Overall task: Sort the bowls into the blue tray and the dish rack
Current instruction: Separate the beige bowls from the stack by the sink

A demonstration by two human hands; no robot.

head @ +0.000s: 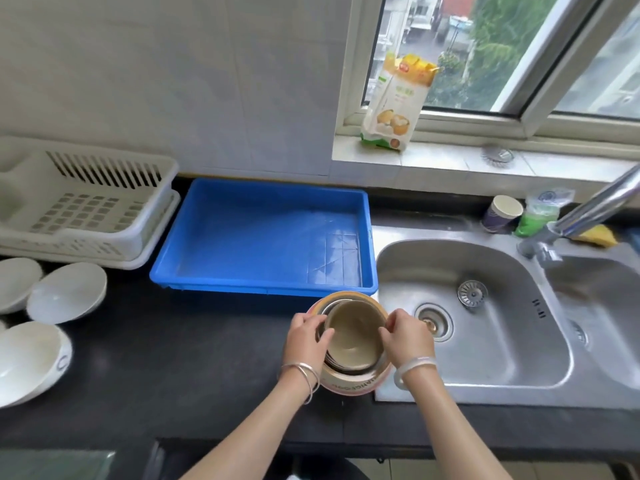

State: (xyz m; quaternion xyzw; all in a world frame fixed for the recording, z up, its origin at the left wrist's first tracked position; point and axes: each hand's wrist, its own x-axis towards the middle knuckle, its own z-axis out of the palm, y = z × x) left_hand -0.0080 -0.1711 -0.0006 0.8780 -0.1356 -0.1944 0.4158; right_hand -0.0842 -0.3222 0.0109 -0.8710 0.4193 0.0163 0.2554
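Note:
A stack of nested paper bowls [351, 341] stands on the black counter in front of the blue tray [194, 251], right beside the sink. My left hand [306, 337] grips the left rim of the inner brown bowl. My right hand [407, 336] pinches its right rim. The blue tray holds nothing. The white dish rack [86, 202] at the far left holds nothing either. Three white ceramic bowls lie on the counter at the left: one [67, 292] tilted, one [15, 282] behind it, one [31, 362] nearest me.
A steel double sink [485, 341] with a tap [588, 209] fills the right side. A paper cup [502, 213], a green packet [538, 216] and a yellow sponge [597, 235] sit behind it. A flour bag [394, 102] stands on the window sill.

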